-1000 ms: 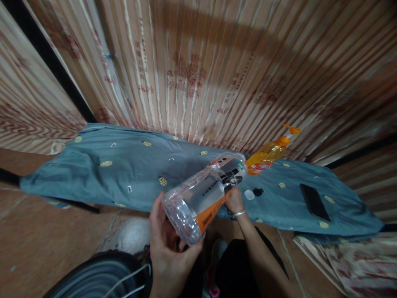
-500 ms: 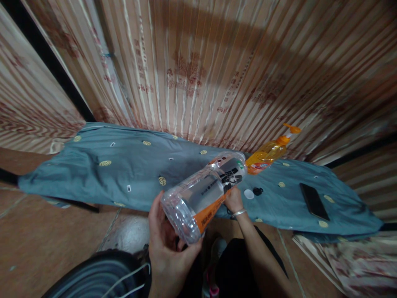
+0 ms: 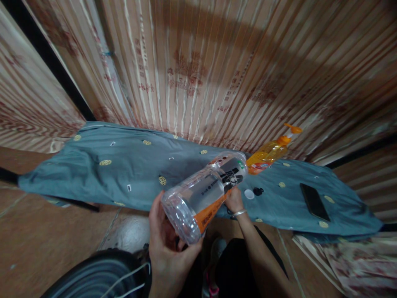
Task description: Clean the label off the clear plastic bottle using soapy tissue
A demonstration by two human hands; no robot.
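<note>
— While the left hand (image 3: 169,248) is cupping the bottom of the clear plastic bottle (image 3: 204,196), what is the other hand doing?

— The right hand (image 3: 234,200) is gripping the same bottle from under its upper part, near the orange and black label. Its fingers are mostly hidden behind the bottle. A thin bracelet (image 3: 239,213) is sitting on that wrist.

— And how is the bottle lying?

— It is being held almost on its side, above the near edge of the blue-grey cloth (image 3: 93,169), with the bottom pointing to the person and the neck pointing away. I cannot tell if a cap is on it.

— What is lying around it?

— Just beyond the right hand, a white cap (image 3: 248,193) and a small black piece (image 3: 257,191) are resting on the cloth, side by side. Farther back an orange pump bottle (image 3: 271,151) is standing near the striped curtain (image 3: 201,70). A black phone (image 3: 314,201) is lying flat on the cloth, well apart to the right.
</note>
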